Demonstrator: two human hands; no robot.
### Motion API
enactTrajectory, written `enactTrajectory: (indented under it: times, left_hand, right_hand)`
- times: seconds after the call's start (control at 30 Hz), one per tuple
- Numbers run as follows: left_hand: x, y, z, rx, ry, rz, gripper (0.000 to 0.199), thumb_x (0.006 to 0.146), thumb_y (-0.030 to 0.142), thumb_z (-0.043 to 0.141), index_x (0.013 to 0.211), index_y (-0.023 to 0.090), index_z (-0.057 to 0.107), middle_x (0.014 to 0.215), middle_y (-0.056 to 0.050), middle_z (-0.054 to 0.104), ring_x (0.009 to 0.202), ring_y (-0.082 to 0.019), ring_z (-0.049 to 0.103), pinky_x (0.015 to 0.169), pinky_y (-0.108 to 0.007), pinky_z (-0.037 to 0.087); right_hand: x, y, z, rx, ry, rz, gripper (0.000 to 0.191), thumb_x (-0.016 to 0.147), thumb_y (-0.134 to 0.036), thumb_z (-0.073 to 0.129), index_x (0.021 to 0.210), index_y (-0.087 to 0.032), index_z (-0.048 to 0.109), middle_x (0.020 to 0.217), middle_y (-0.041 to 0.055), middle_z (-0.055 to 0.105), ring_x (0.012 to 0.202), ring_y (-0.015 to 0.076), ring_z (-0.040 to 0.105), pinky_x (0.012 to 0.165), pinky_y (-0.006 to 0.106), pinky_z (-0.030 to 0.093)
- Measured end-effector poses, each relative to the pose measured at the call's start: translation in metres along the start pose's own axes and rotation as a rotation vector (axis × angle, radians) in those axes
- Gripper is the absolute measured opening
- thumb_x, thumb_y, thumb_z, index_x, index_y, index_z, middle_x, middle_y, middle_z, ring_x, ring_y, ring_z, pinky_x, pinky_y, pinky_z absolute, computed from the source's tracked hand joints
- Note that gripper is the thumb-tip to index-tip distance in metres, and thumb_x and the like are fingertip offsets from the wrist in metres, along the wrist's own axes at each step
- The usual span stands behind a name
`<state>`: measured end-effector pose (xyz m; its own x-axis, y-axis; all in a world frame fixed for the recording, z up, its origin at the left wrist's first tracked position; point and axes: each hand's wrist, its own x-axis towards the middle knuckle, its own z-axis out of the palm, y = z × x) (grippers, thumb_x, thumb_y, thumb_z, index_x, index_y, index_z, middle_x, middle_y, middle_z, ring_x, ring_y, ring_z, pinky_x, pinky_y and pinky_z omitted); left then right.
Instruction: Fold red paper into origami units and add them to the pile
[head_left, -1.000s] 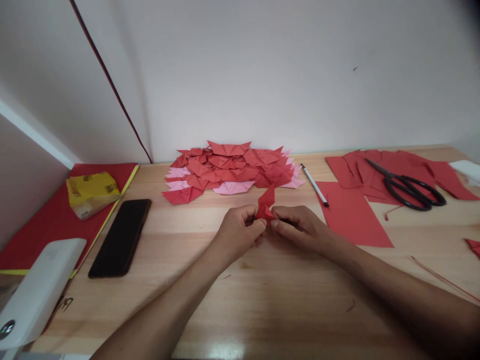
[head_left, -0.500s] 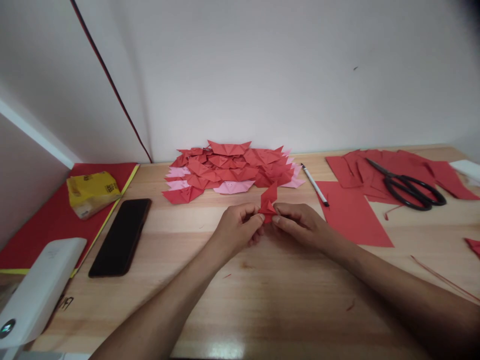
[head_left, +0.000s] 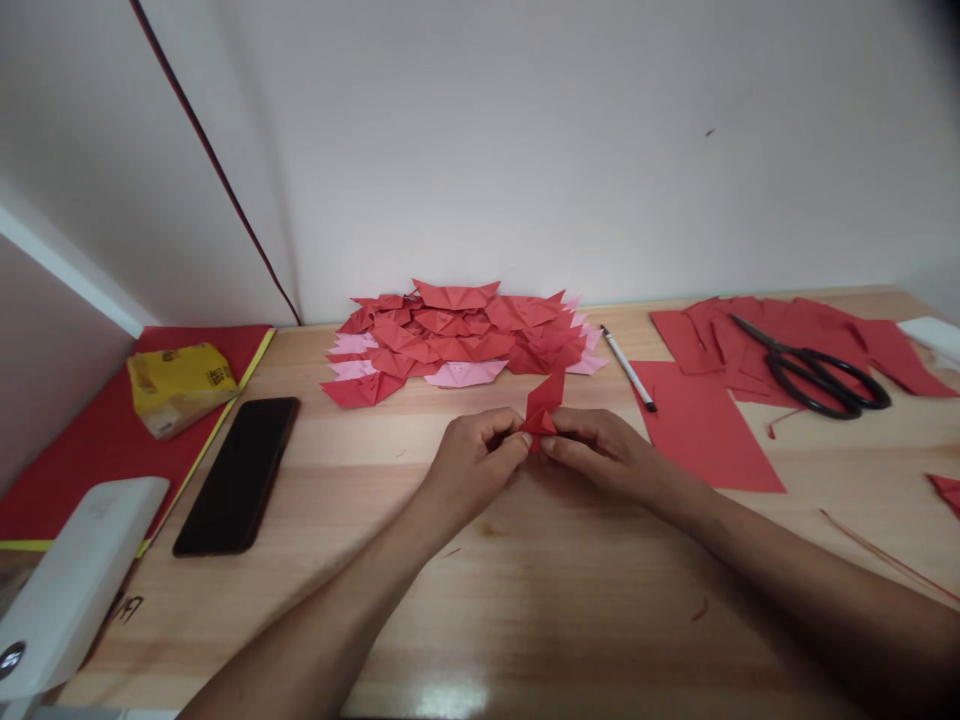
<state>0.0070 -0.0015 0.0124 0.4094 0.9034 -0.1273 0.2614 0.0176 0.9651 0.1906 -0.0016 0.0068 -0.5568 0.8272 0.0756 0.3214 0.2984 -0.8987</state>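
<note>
Pinching one small folded red paper (head_left: 545, 400) between the fingers of left hand (head_left: 480, 452) and right hand (head_left: 600, 452), thumbs close together, forearms angled inward. Counted around the grip: one pile of folded papers (head_left: 457, 345) just beyond; one pen (head_left: 628, 368) and one pair of scissors (head_left: 781, 350) to the right; one phone (head_left: 236, 475) to the left. Bounded beyond the pile by wall (head_left: 450, 150), with wooden table (head_left: 487, 610) showing between the forearms.
</note>
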Motion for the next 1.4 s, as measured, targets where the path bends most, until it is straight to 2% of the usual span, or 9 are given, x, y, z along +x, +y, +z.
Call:
enactTrajectory:
  times: [0.23, 0.33, 0.43, 0.6, 0.73, 0.87, 1.2, 1.4]
  left_hand:
    - [0.0034, -0.002, -0.0015, -0.107, 0.008, -0.004, 0.018, 0.08, 0.024, 0.049, 0.066, 0.015, 0.055, 0.056, 0.003, 0.051, 0.047, -0.007, 0.044, 0.048, -0.019, 0.035]
    - [0.0049, -0.0033, -0.0026, -0.125, -0.015, -0.027, 0.019, 0.081, 0.027, 0.048, 0.068, 0.016, 0.054, 0.056, 0.003, 0.052, 0.046, -0.008, 0.045, 0.048, -0.02, 0.037]
    - [0.0045, -0.0031, -0.0025, -0.029, -0.011, -0.025, 0.016, 0.078, 0.026, 0.051, 0.067, 0.016, 0.054, 0.056, 0.003, 0.052, 0.049, -0.008, 0.047, 0.049, -0.02, 0.036]
    - [0.0026, -0.0011, -0.0007, 0.076, 0.025, 0.007, 0.012, 0.073, 0.019, 0.047, 0.063, 0.016, 0.053, 0.058, 0.002, 0.051, 0.054, -0.009, 0.046, 0.052, -0.021, 0.035]
    - [0.0025, -0.0003, 0.0004, 0.11, 0.035, 0.004, 0.013, 0.072, 0.019, 0.046, 0.06, 0.016, 0.049, 0.056, 0.003, 0.047, 0.054, -0.01, 0.043, 0.051, -0.021, 0.032]
    - [0.0026, -0.0011, 0.0001, 0.164, 0.023, 0.022, 0.014, 0.073, 0.019, 0.047, 0.059, 0.016, 0.049, 0.056, 0.003, 0.046, 0.055, -0.01, 0.042, 0.052, -0.021, 0.032]
    - [0.0025, -0.0049, -0.0032, -0.073, -0.122, -0.049, 0.011, 0.077, 0.02, 0.045, 0.073, 0.016, 0.054, 0.063, 0.002, 0.053, 0.052, -0.008, 0.046, 0.05, -0.02, 0.037]
    - [0.0026, -0.0029, -0.0041, -0.032, -0.093, -0.049, 0.016, 0.078, 0.02, 0.046, 0.063, 0.017, 0.049, 0.054, 0.003, 0.049, 0.048, -0.008, 0.045, 0.049, -0.02, 0.036]
  right_hand:
    - [0.0017, 0.0011, -0.003, 0.071, -0.046, -0.012, 0.017, 0.09, -0.02, 0.041, 0.082, -0.017, 0.056, 0.08, 0.0014, 0.059, 0.073, 0.0134, 0.054, 0.068, 0.024, 0.041]
    - [0.0023, 0.0043, -0.0016, 0.044, -0.013, 0.009, 0.017, 0.09, -0.021, 0.041, 0.08, -0.017, 0.055, 0.077, 0.0013, 0.058, 0.07, 0.0132, 0.054, 0.065, 0.024, 0.041]
    - [0.0028, 0.0044, 0.0006, 0.002, 0.036, 0.002, 0.017, 0.089, -0.02, 0.041, 0.078, -0.018, 0.053, 0.073, -0.0001, 0.056, 0.065, 0.012, 0.051, 0.06, 0.023, 0.039]
    - [0.0018, 0.0014, 0.0031, -0.08, 0.028, -0.026, 0.016, 0.088, -0.017, 0.042, 0.077, -0.017, 0.052, 0.072, -0.0011, 0.053, 0.065, 0.0111, 0.048, 0.06, 0.022, 0.037]
    - [0.0002, 0.0035, 0.0044, -0.132, 0.03, 0.006, 0.012, 0.087, -0.021, 0.045, 0.08, -0.017, 0.054, 0.072, -0.0013, 0.053, 0.064, 0.0117, 0.047, 0.059, 0.022, 0.036]
    - [-0.0004, 0.0047, 0.005, -0.174, 0.046, 0.046, 0.013, 0.084, -0.02, 0.046, 0.072, -0.017, 0.051, 0.065, -0.0028, 0.048, 0.059, 0.0111, 0.044, 0.055, 0.022, 0.033]
    - [0.0014, 0.0021, 0.0019, 0.005, 0.018, 0.011, 0.017, 0.085, -0.017, 0.042, 0.074, -0.018, 0.055, 0.07, -0.001, 0.057, 0.062, 0.0109, 0.05, 0.057, 0.022, 0.037]
    - [0.0003, 0.0049, 0.0018, -0.018, 0.034, 0.058, 0.017, 0.085, -0.022, 0.044, 0.071, -0.017, 0.052, 0.065, -0.0017, 0.051, 0.058, 0.0104, 0.046, 0.054, 0.022, 0.035]
